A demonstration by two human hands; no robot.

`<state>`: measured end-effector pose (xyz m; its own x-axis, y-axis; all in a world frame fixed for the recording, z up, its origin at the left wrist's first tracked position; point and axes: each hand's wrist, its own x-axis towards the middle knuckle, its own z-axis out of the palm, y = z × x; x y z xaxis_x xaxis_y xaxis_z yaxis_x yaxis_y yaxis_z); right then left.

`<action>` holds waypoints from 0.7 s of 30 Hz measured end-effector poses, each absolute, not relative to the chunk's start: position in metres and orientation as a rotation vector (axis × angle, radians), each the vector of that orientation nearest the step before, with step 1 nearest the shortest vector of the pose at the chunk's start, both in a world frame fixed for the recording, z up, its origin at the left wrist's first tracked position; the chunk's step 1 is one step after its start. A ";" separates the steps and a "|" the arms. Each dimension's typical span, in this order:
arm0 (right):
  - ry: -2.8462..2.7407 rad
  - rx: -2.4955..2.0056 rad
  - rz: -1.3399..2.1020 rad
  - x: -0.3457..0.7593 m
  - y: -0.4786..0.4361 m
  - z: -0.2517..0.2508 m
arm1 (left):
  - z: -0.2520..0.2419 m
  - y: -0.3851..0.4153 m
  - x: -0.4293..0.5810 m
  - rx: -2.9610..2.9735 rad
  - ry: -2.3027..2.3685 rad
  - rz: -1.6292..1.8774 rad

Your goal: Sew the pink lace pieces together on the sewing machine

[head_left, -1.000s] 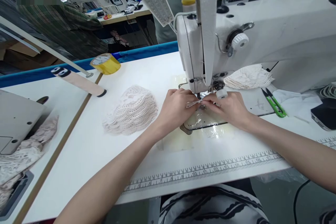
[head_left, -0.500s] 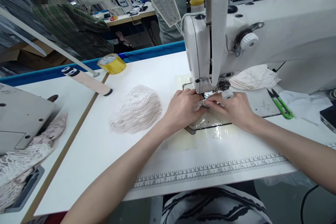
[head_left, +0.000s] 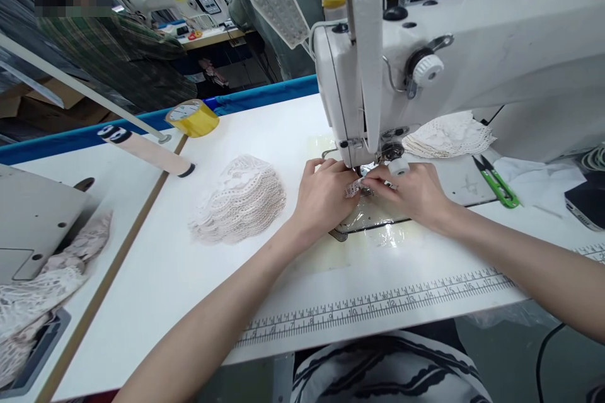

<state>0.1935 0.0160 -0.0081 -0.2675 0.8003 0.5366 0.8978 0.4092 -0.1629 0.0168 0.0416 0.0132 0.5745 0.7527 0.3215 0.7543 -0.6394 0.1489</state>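
Both hands meet under the head of a white sewing machine (head_left: 425,69). My left hand (head_left: 324,198) and my right hand (head_left: 413,192) pinch a small piece of pale lace (head_left: 353,188) between their fingertips, right at the needle and presser foot. The lace rests on the shiny needle plate (head_left: 373,217). Fingers of both hands are closed on the piece.
A heap of pink lace pieces (head_left: 241,198) lies left of my hands; a white lace stack (head_left: 449,135) sits behind the machine. Green thread snips (head_left: 496,182), yellow tape roll (head_left: 191,118), a thread cone (head_left: 146,151), a printed ruler (head_left: 378,305). Another person sits at the far left.
My hands have stayed at the needle; the lace piece is now more bunched between the fingertips. The camera view shifted slightly.
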 end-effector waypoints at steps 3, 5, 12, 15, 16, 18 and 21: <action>-2.114 -1.401 -0.214 0.194 0.016 -0.009 | 0.012 0.048 0.010 -2.853 -1.204 -0.546; -2.117 -1.380 -0.193 0.193 0.016 -0.009 | 0.010 0.050 0.006 -2.901 -1.105 -0.552; -2.127 -1.355 -0.174 0.192 0.014 -0.009 | 0.000 0.046 0.007 -2.846 -1.122 -0.676; -2.119 -1.324 -0.192 0.193 0.014 -0.009 | 0.007 0.048 0.003 -2.908 -1.062 -0.640; -2.116 -1.312 -0.201 0.194 0.013 -0.009 | 0.010 0.049 0.001 -2.940 -1.031 -0.602; -2.140 -1.264 -0.214 0.195 0.010 -0.008 | 0.016 0.049 -0.002 -2.961 -0.967 -0.550; -2.248 -1.113 -0.220 0.198 0.004 -0.006 | 0.015 0.040 -0.004 -2.888 -0.828 -0.546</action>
